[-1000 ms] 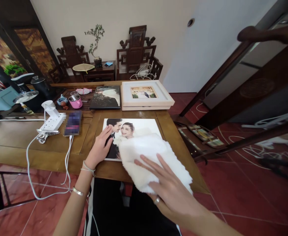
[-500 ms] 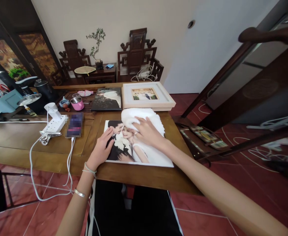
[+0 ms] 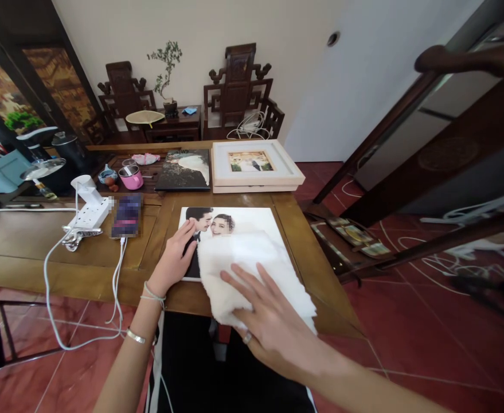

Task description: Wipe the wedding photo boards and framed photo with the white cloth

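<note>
Here we are at wooden table [image 3: 327, 292]: photo panel [image 3: 256, 221] lies flat near front edge, much of lower part hidden under white cloth [image 3: 243, 252]. Our left hand [image 3: 178, 252] rests on panel's left edge, fingers extended, grasping nothing. Our right hand [image 3: 269, 315] lies spread on top of cloth, fingers open rather than curled round it, cloth spilling past table's front edge. Beyond panel we spot pale wooden frame [image 3: 288, 160] beside dark picture [image 3: 176, 178]; off to left, phone [image 3: 127, 215], power strip [image 3: 92, 213], pink cup [image 3: 132, 179]
</note>
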`<state>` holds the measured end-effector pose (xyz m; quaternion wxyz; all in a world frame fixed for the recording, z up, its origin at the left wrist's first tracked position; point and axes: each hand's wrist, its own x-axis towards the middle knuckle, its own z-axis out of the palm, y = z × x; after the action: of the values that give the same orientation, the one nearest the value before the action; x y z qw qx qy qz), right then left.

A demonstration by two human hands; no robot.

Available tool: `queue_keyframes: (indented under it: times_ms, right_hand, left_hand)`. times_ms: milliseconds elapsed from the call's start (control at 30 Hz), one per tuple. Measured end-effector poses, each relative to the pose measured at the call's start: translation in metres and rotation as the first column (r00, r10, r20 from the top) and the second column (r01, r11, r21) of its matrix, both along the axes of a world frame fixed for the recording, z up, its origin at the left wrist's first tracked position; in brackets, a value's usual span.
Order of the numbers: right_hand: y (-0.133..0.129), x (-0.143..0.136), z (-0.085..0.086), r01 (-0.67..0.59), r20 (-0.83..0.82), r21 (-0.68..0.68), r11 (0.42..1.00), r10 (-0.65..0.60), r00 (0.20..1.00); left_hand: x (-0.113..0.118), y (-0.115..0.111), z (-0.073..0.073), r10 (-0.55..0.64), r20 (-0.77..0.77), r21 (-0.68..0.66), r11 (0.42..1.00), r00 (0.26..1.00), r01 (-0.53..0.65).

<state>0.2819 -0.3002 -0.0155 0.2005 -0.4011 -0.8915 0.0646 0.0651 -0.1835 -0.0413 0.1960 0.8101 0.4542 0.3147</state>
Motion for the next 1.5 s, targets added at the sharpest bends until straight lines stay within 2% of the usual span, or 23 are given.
queue_keyframes:
  times_ms: [100, 367, 467, 533, 600, 833, 933, 1033, 1200, 1333, 1400, 1500]
  right_hand:
    - [0.014, 0.001, 0.002, 0.012, 0.010, -0.029, 1.000, -0.012, 1.000]
    - [0.121, -0.003, 0.001, 0.176, 0.101, -0.004, 0.984, -0.175, 0.979]
    - [0.142, -0.008, 0.003, 0.199, 0.116, -0.004, 0.980, -0.197, 0.974]
    - [0.141, -0.011, 0.004, 0.198, 0.121, -0.014, 0.980, -0.194, 0.973]
    - [0.128, -0.013, 0.006, 0.187, 0.128, -0.028, 0.982, -0.182, 0.975]
    - [0.029, -0.014, 0.006, 0.035, 0.090, -0.090, 0.995, -0.027, 0.996]
    - [0.005, -0.006, 0.005, -0.013, 0.045, -0.075, 0.997, 0.017, 0.999]
    - [0.012, 0.007, 0.002, 0.008, 0.026, -0.043, 0.999, -0.007, 1.000]
    - [0.070, 0.026, -0.001, 0.196, 0.097, 0.053, 0.979, -0.200, 0.975]
    - [0.107, 0.015, 0.001, 0.315, 0.164, 0.043, 0.948, -0.318, 0.934]
    - [0.109, 0.000, 0.003, 0.272, 0.174, 0.016, 0.962, -0.270, 0.947]
    - [0.092, -0.021, 0.006, 0.088, 0.156, -0.038, 0.995, -0.081, 0.984]
  left_hand:
    - [-0.001, 0.000, -0.001, -0.003, 0.004, 0.007, 1.000, 1.000, 0.003]
    - [-0.001, 0.000, -0.002, -0.008, 0.017, 0.007, 1.000, 1.000, 0.008]
    - [-0.001, 0.000, -0.002, -0.013, 0.028, 0.009, 1.000, 1.000, 0.013]
    - [-0.001, 0.000, -0.002, -0.013, 0.027, 0.009, 1.000, 1.000, 0.013]
    - [-0.001, 0.000, -0.002, -0.011, 0.018, 0.004, 1.000, 1.000, 0.011]
    - [-0.001, 0.000, 0.001, -0.019, -0.020, -0.017, 1.000, 1.000, 0.018]
    - [-0.002, 0.000, 0.000, -0.011, -0.019, -0.013, 1.000, 1.000, 0.011]
    - [-0.002, 0.000, -0.001, -0.003, -0.016, -0.010, 1.000, 1.000, 0.003]
    - [-0.001, 0.000, -0.001, -0.006, -0.005, -0.009, 1.000, 1.000, 0.006]
    - [0.001, -0.003, 0.003, 0.007, 0.060, -0.030, 1.000, 0.998, -0.006]
    - [0.001, -0.006, 0.007, 0.029, 0.134, -0.037, 0.999, 0.991, -0.024]
    - [0.001, -0.010, 0.011, 0.069, 0.246, -0.040, 0.997, 0.967, -0.061]
